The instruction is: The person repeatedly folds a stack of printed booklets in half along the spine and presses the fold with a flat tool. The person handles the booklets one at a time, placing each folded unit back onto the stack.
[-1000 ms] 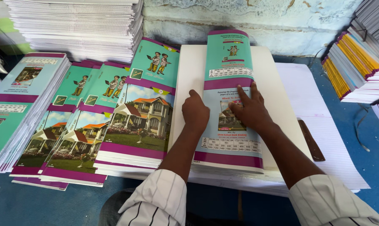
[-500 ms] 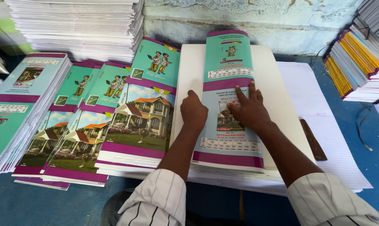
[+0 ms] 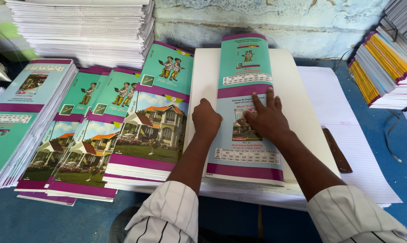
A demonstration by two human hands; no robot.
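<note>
1. Head view: the right hand (image 3: pixel 267 119) lies flat, palm down with fingers spread, on a glossy teal-and-purple cover (image 3: pixel 246 112); it presses rather than grips.
2. The left hand (image 3: pixel 206 120) is curled into a loose fist, knuckles on the cover's left edge; whether it pinches anything cannot be told.
3. This cover is a long, narrow rectangle of smooth printed card, bowed slightly upward at its far end. It tops a white paper block (image 3: pixel 293 94) with crisp edges.
4. The block sits on a wider sheet stack (image 3: pixel 347 130), faintly ruled, that spreads to the right over the blue floor (image 3: pixel 392 153).
5. One flat, dark brown stick (image 3: pixel 336 150), narrow and worn, lies on those sheets just beside the block's right edge.
6. Left of the block, four overlapping book piles (image 3: pixel 145 130) show shiny covers with a house picture and purple bands.
7. One more pile (image 3: pixel 19 112), paler teal, stands at the far left, its page edges fanned.
8. A tall white stack (image 3: pixel 86 31) of thin bundles rises by the rough, chipped wall (image 3: pixel 280 18).
9. At the right edge, books (image 3: pixel 383 72) with yellow and purple spines lean in layers.
10. Both sleeves (image 3: pixel 167 216) are white cloth with thin dark stripes.
</note>
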